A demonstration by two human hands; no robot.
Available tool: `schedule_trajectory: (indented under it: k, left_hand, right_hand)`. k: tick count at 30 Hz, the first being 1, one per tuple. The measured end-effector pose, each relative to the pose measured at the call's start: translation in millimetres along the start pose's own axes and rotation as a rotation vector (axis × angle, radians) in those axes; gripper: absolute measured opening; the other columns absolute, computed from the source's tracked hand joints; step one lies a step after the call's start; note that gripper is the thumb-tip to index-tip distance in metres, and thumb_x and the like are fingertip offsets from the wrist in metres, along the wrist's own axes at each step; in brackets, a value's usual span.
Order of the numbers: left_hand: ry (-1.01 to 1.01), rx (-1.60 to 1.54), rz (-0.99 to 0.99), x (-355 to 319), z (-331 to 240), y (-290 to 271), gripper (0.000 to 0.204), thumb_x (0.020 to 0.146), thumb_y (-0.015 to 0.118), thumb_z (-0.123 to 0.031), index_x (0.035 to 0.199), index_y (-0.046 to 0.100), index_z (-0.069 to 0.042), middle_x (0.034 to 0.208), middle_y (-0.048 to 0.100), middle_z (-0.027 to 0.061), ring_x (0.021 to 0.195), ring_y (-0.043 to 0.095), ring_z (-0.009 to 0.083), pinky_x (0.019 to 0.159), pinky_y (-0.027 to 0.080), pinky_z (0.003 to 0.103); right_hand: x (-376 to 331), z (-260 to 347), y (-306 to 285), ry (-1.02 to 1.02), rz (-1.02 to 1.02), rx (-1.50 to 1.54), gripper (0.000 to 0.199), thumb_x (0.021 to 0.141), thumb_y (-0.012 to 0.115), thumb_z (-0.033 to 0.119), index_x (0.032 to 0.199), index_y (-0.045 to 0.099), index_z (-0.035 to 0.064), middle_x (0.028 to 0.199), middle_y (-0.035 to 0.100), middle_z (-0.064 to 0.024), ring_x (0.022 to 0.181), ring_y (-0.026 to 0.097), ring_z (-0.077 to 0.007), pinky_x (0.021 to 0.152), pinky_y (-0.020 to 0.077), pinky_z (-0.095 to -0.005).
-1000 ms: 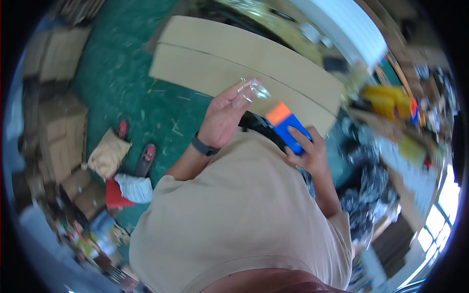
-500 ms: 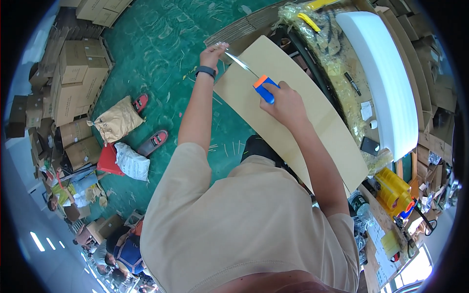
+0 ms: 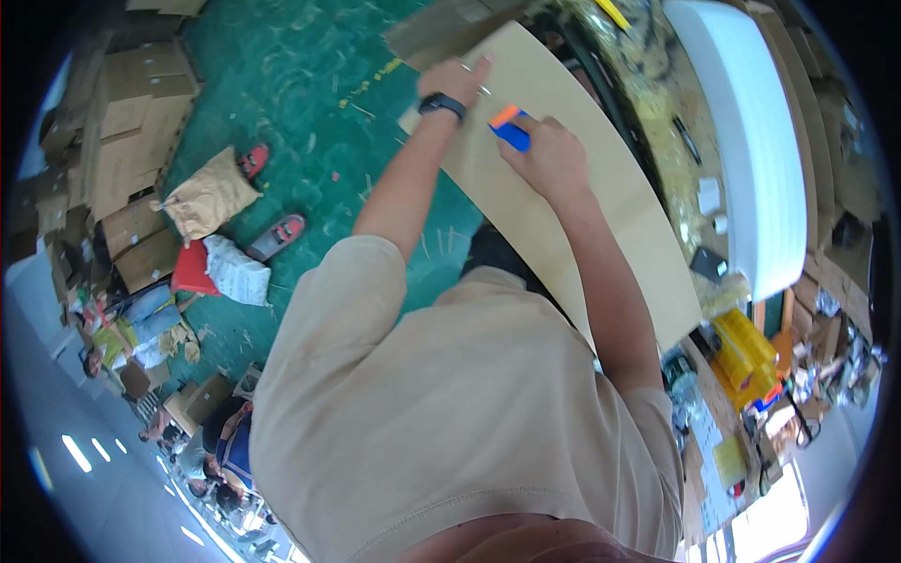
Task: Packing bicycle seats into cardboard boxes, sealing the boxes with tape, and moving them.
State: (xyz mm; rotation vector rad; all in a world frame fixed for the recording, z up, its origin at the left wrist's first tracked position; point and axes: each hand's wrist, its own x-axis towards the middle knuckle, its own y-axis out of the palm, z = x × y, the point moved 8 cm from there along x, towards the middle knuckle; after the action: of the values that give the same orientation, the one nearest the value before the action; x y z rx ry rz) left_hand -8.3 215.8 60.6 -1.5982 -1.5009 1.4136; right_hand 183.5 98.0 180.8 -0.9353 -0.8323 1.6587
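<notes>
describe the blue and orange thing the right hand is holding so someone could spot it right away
Find the long tan cardboard sheet lying slantwise over the green floor. Near its upper end the right hand grips a small tape dispenser. It is bright blue with an orange end, the only vivid colours on the plain sheet.

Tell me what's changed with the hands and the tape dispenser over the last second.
Both hands went from raised in the air down to the cardboard sheet. The left hand now presses the tape end onto the sheet; the right hand draws the blue-and-orange tape dispenser along it. Each hand's grip is unchanged.
</notes>
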Motion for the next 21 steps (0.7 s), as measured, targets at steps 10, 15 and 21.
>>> schedule_trajectory:
  k: [10, 15, 21]
  left_hand:
    - [-0.04, 0.14, -0.113, 39.5, 48.2, 21.9, 0.112, 0.091, 0.03, -0.097, 0.143, 0.072, -0.007, 0.141, 0.071, 0.0249, 0.135, 0.066, 0.0429, 0.112, 0.051, 0.052]
    - [-0.217, 0.134, 0.167, -1.4, -43.3, 36.9, 0.113, 0.099, 0.052, -0.083, 0.177, 0.015, -0.01, 0.18, 0.029, 0.0144, 0.164, 0.033, 0.0373, 0.129, 0.035, 0.052]
    - [0.116, 0.33, -0.573, -156.8, -102.2, 101.5, 0.098, 0.099, 0.059, -0.067, 0.162, 0.042, 0.006, 0.172, 0.035, 0.0328, 0.163, 0.029, 0.0469, 0.131, 0.024, 0.06]
  right_hand:
    - [-283.3, -174.4, -85.2, 0.117, 0.032, 0.107, 0.039, 0.084, 0.086, 0.028, 0.121, 0.081, 0.0167, 0.091, 0.068, -0.014, 0.076, 0.073, -0.0362, 0.07, 0.0612, -0.0454]
    - [-409.0, -280.5, -99.2, 0.266, 0.109, -0.074, 0.035, 0.084, 0.084, 0.031, 0.117, 0.082, 0.0185, 0.088, 0.068, -0.0124, 0.077, 0.074, -0.0366, 0.071, 0.062, -0.0475]
    - [-414.3, -301.0, -74.3, 0.05, 0.133, 0.015, 0.035, 0.084, 0.084, 0.032, 0.115, 0.083, 0.0164, 0.087, 0.067, -0.0137, 0.076, 0.073, -0.0383, 0.071, 0.0607, -0.0478]
